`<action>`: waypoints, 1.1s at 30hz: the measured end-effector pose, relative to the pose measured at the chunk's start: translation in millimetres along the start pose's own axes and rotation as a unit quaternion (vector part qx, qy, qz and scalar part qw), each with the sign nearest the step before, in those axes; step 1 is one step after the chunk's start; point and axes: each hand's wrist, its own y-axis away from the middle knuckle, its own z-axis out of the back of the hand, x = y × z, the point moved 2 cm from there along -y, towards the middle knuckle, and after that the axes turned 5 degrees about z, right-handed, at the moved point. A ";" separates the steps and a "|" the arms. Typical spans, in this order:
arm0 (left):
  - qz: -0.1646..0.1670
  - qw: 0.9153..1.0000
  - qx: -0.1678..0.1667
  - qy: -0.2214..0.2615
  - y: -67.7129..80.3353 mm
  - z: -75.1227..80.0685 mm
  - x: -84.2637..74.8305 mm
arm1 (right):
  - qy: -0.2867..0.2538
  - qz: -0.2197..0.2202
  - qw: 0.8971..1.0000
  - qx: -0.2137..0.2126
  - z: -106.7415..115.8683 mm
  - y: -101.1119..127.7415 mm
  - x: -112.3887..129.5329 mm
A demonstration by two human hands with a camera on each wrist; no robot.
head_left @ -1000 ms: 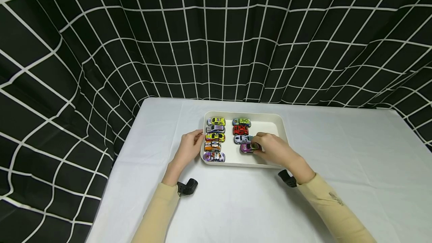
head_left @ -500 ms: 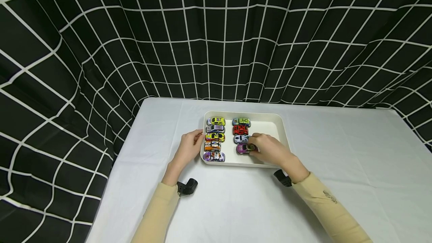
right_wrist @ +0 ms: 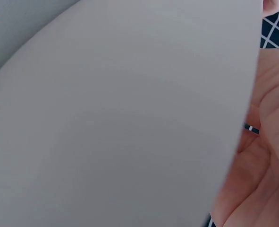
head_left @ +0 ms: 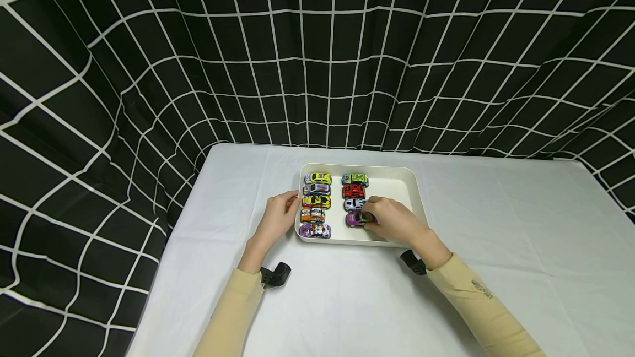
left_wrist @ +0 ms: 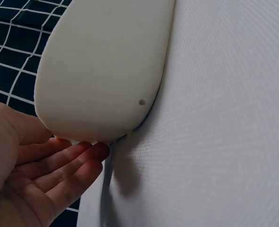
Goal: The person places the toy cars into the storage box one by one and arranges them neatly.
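A white rectangular tray (head_left: 392,179) holds two columns of colourful toy cars. In the head view my right hand (head_left: 395,221) reaches into it and pinches the rear end of a purple toy car (head_left: 354,219). That car is at the near end of the right column, just below a light blue toy car (head_left: 353,204). My left hand (head_left: 279,214) touches the tray's left end. Its fingers look relaxed and nearly straight against the outer wall (left_wrist: 97,94) in the left wrist view. The tray wall (right_wrist: 130,113) hides my right fingertips in the right wrist view.
The right column also has a red car (head_left: 354,191) and a green car (head_left: 355,179). Several cars, among them an orange one (head_left: 312,215), line the tray's left side. White cloth (head_left: 337,296) covers the table; a black gridded curtain (head_left: 317,76) hangs behind.
My right hand has slid the purple car left, into line under the light blue car. The left hand has stayed at the tray's left end.
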 end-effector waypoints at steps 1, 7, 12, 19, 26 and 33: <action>0.000 1.000 0.001 0.000 -0.1 0.0 0.0 | -0.001 0.002 1.000 -0.001 -0.3 -0.2 0.1; 0.001 1.000 0.003 0.004 -0.5 -0.8 0.7 | -0.002 0.010 1.000 -0.004 -1.7 -0.8 0.4; -0.002 1.000 0.002 0.004 -0.4 -1.3 1.0 | -0.001 0.008 1.000 -0.005 -2.5 -0.7 0.4; -0.010 1.000 0.002 0.008 -0.8 -1.4 0.0 | 0.017 0.002 1.000 -0.005 -3.0 1.2 0.4; -0.002 1.000 0.007 0.008 -1.0 -1.9 -0.2 | 0.048 -0.006 0.999 -0.009 -3.9 2.5 0.6; 0.003 1.000 0.008 0.004 -0.6 -1.6 0.1 | 0.074 -0.011 0.997 -0.030 0.5 5.4 1.3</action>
